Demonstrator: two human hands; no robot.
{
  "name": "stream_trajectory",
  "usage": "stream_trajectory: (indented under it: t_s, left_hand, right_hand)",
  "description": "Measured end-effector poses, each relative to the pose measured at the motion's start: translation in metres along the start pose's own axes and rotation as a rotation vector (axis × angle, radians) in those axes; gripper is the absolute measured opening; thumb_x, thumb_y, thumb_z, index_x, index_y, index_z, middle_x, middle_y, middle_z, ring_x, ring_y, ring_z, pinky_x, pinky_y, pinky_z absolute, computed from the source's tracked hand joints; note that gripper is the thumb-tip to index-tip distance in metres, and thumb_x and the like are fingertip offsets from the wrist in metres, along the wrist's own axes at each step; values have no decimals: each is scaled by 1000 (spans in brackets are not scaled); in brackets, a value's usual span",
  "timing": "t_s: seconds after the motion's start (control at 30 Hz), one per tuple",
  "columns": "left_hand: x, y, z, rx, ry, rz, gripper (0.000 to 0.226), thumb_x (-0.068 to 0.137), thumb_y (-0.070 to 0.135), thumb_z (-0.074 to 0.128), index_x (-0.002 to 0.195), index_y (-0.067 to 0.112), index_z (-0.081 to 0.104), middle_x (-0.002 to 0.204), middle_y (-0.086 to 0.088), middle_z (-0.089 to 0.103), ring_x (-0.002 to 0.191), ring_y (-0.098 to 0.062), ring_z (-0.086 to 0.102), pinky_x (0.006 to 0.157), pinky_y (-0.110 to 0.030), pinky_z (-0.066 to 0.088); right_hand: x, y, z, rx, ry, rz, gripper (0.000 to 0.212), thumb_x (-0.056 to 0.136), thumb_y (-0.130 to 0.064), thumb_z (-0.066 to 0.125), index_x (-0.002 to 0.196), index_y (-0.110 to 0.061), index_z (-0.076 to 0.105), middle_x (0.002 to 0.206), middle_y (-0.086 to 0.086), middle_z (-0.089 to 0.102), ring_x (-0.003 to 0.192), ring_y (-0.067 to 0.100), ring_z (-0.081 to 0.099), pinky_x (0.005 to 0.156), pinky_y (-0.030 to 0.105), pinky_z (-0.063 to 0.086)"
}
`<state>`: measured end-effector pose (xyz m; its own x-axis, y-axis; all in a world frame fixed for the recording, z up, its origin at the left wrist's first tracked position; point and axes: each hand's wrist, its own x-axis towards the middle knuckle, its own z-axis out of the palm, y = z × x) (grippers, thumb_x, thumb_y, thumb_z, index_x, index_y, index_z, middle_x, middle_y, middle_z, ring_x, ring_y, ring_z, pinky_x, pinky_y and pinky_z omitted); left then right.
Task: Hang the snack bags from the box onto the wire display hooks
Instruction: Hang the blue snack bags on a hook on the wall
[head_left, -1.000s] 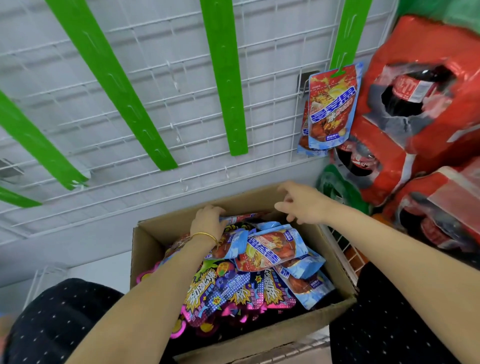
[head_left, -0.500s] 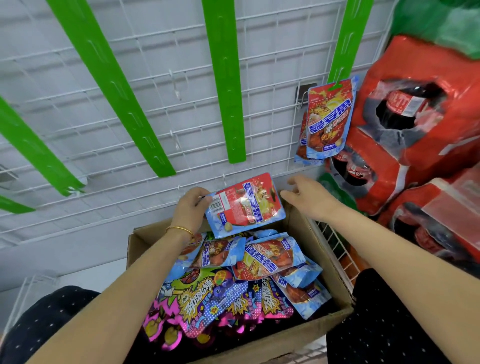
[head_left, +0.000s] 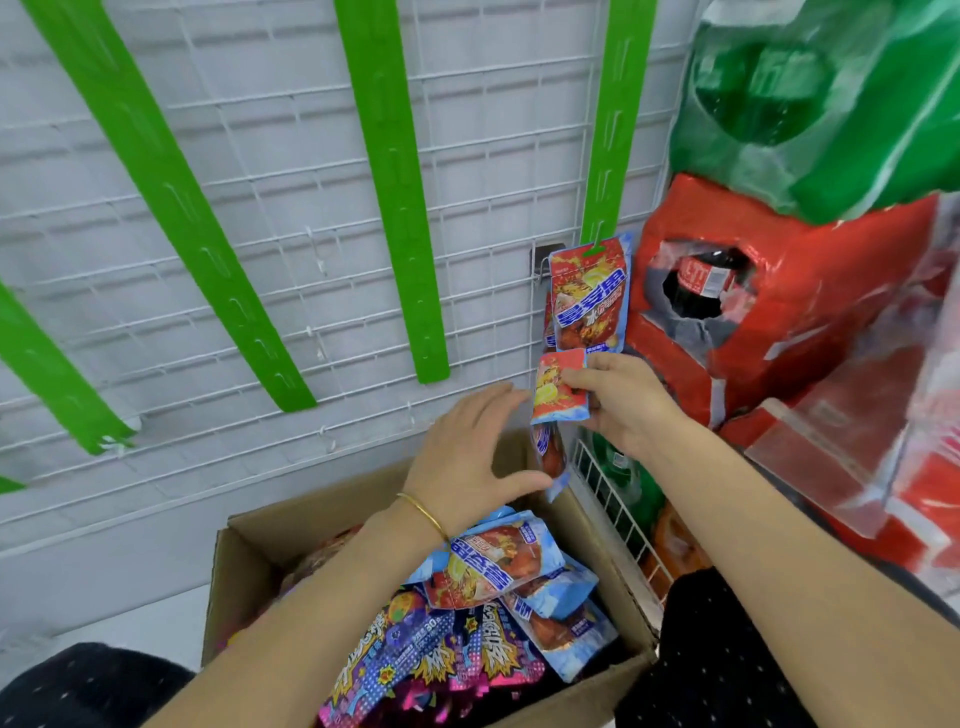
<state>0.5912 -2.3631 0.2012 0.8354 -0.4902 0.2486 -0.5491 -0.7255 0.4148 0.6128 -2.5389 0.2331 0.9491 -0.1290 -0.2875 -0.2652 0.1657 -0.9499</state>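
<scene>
Left forearm (head_left: 322, 613) and right forearm (head_left: 769, 545) are both bare, no sleeves showing. There's a thin gold bangle (head_left: 423, 512) on the left wrist, above the cardboard box (head_left: 249, 566). Dark fabric (head_left: 88, 686) with tiny white dots sits left of the box, and the same dotted cloth (head_left: 711, 654) is just right of it.

Bright, even light, soft shadows; wide-angle bending at edges, slight blur throughout.

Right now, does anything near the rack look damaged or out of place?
Yes: the red drink pack right of the wire rack has a ragged hole torn in its wrap, with a bottle showing through. The snack bag in the right hand looks intact.
</scene>
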Motion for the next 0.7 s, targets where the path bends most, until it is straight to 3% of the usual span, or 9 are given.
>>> stream_trajectory:
  t_s: [0.1,0.2,0.27,0.37,0.43,0.5,0.57,0.6,0.7]
  left_hand:
    - [23,18,8,-3,86,-25,62,85,36,58,140,27,31,136,0,50,119,-20,49,95,-32,40]
    - [46,25,7,-195,222,-117,39,88,20,41,126,21,53,116,-7,65,103,-27,60,83,-36,48]
    - [61,26,2,-345,271,-197,30,89,11,43,111,13,63,106,-11,68,98,-29,62,84,-36,49]
    - [79,31,-5,-535,259,-310,30,87,0,44,88,20,66,93,-14,69,89,-32,64,78,-48,54]
    - [85,36,-6,-613,245,-356,37,87,-1,43,76,28,63,94,-13,70,89,-32,66,77,-51,54]
    - [90,42,-8,-684,226,-381,39,89,-2,42,75,29,62,94,-12,69,88,-30,67,76,-49,56]
    - [94,49,-10,-740,203,-398,37,91,-3,41,76,26,60,85,-9,68,73,-20,68,65,-39,59]
    - [95,52,-12,-769,185,-400,35,92,-3,40,77,23,58,79,-5,66,64,-12,67,58,-31,57]
    - [100,59,-25,-824,67,-383,32,91,-8,39,80,17,57,73,1,63,51,0,62,49,-20,54]
  right_hand:
    - [1,-8,-8,161,52,-8,9,91,0,51,97,0,58,81,12,65,66,18,65,64,31,57]
    - [4,-21,-21,231,69,-62,6,92,-2,51,94,1,56,74,12,68,56,15,68,53,27,58]
    - [4,-27,-26,267,32,-109,15,94,-12,51,96,1,55,74,14,71,64,20,71,56,27,58]
    - [9,-32,-32,163,131,-175,29,94,-31,51,102,-3,55,89,14,65,73,22,66,62,31,59]
    - [13,-33,-35,23,239,-242,26,93,-35,52,95,-10,56,90,7,62,75,16,60,68,34,54]
    - [18,-33,-37,-103,325,-334,23,89,-33,59,96,-12,54,99,4,61,89,18,60,81,37,50]
    - [20,-38,-37,-93,339,-372,35,84,-29,66,109,-9,52,106,6,62,97,21,61,87,38,49]
    - [21,-41,-36,-50,309,-376,36,84,-26,66,112,-8,53,106,8,65,96,23,63,88,41,51]
    - [26,-52,-38,11,270,-443,12,87,-15,62,96,-8,64,90,11,70,81,24,66,79,42,54]
